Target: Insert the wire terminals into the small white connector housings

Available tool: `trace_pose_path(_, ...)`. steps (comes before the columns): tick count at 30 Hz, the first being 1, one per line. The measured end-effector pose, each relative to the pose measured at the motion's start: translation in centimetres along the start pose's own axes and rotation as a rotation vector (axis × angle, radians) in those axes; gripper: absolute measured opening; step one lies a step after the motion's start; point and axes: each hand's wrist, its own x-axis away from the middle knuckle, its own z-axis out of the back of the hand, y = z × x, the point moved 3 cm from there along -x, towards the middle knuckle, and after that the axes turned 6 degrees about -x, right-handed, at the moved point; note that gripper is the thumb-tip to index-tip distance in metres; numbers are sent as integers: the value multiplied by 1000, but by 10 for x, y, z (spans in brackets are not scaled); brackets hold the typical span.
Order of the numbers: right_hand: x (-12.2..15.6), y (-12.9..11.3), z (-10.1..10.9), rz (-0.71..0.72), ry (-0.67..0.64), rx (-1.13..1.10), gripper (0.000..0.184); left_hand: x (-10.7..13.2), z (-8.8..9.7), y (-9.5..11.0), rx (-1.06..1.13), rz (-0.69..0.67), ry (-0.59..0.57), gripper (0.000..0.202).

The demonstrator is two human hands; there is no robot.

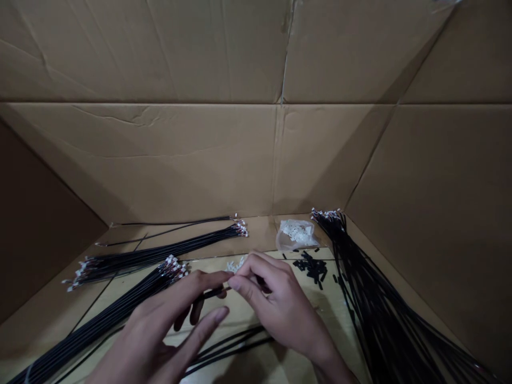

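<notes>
The left hand and right hand come together, pinching a thin black tube (partly hidden by fingers) in the narrow room between long bundles of white-tipped black wires and a tan corrugated cardboard wall.

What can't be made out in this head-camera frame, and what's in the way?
Head view:
- Far end of the short black piece between the left hand and right hand: hidden by the right hand's fingers.
- White pieces: partly hidden by those fingers.
- Wire-end connectors: too small to make out.
- White parts in the plastic bag: blurred by the plastic.
- Lower ends of the right wire bundle: cut off by the bottom edge.
</notes>
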Motion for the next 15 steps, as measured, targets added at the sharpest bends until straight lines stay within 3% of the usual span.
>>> trace_pose_path(2,-1,2,-3,-93,-8,-131,27,-7,0,13,55,-81,78,19)
trace_pose_path(5,-3,12,-3,-359,-11,-572,24,-18,2,27,21,-160,228,20)
trace_pose_path(7,-3,17,-2,-487,-13,-812,20,-22,1,26,0,-161,243,17)
trace_pose_path(12,-5,22,9,-471,82,-885,12,-25,1,16,30,-153,222,19)
trace_pose_path(15,-6,21,12,-393,132,-882,24,-26,3,14,46,-154,229,21)
